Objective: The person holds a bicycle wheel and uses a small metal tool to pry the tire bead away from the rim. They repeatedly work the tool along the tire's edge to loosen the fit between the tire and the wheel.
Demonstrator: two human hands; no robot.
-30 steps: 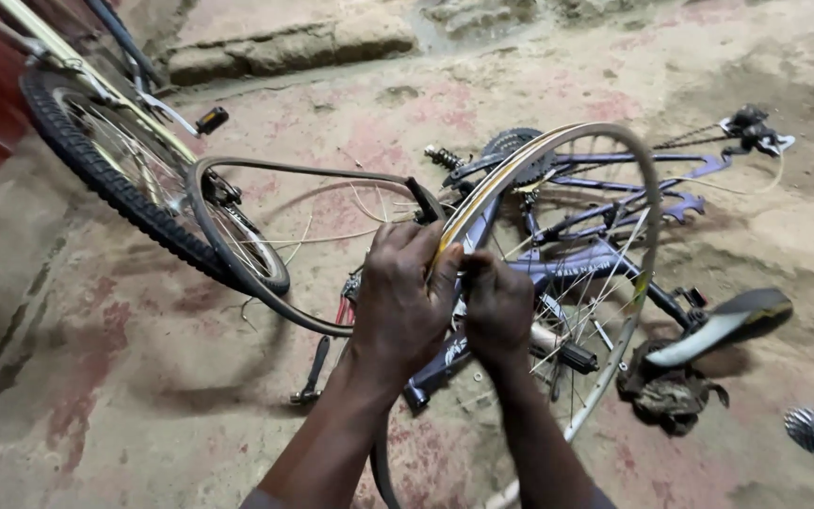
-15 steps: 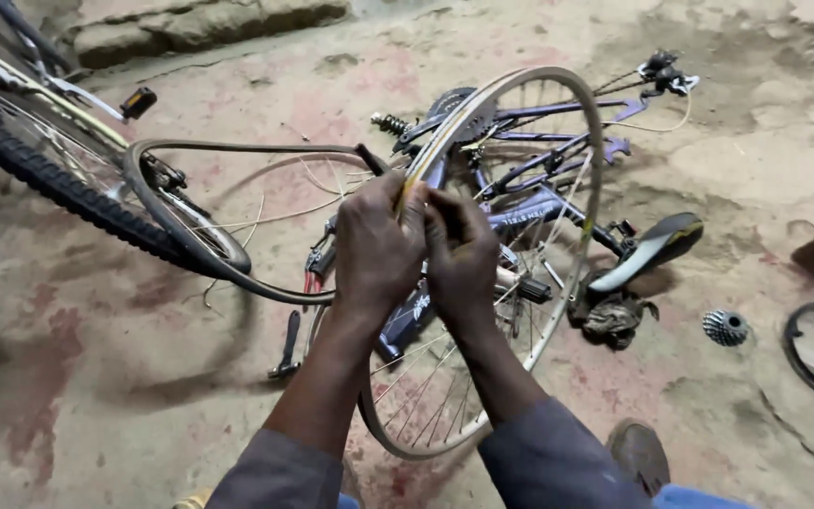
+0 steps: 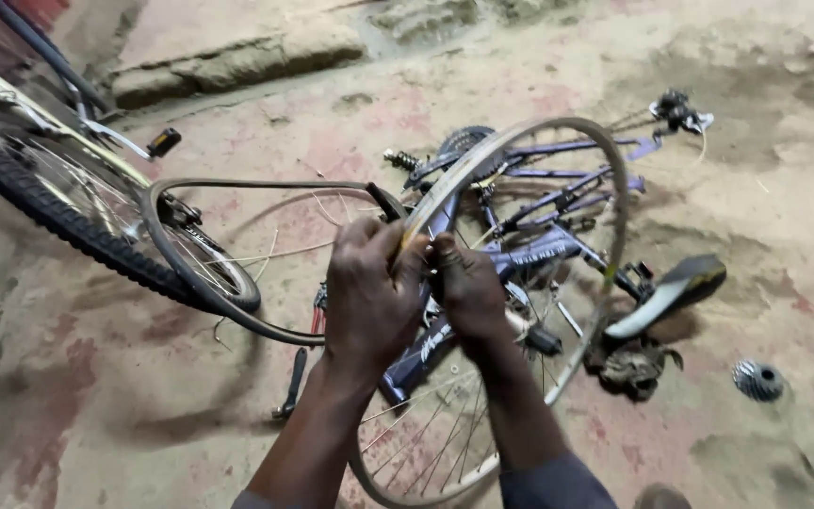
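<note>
A: Where do the hands sit on the wheel?

B: The bare wheel rim (image 3: 520,283) stands nearly upright in the middle of the view. The left hand (image 3: 369,292) is clenched around its near edge, fingers wrapped over the metal, and the right hand (image 3: 468,287) grips the same edge just beside it, the two hands almost touching. A loop of black rubber tube (image 3: 237,254) hangs off to the left from where the left hand holds, sagging toward the floor (image 3: 96,405).

A: How much room is there around them?

B: Open floor lies to the lower left. Behind the rim a purple bicycle frame (image 3: 539,245) lies on its side, close against the spokes (image 3: 426,443). To the upper left the tyred wheel (image 3: 58,207) of another bicycle overlaps the rubber loop. A black saddle (image 3: 671,292) rests to the right of the rim, with a dark rag (image 3: 638,363) near it and a small toothed cog cluster (image 3: 757,380) farther right, well apart.

A: And the materials?

B: The rim is dull silvery metal, thin and round, with fine wire spokes. The tube is smooth and limp. The tyre is knobby black rubber. The floor is rough concrete, dusty, with patches of worn red.
</note>
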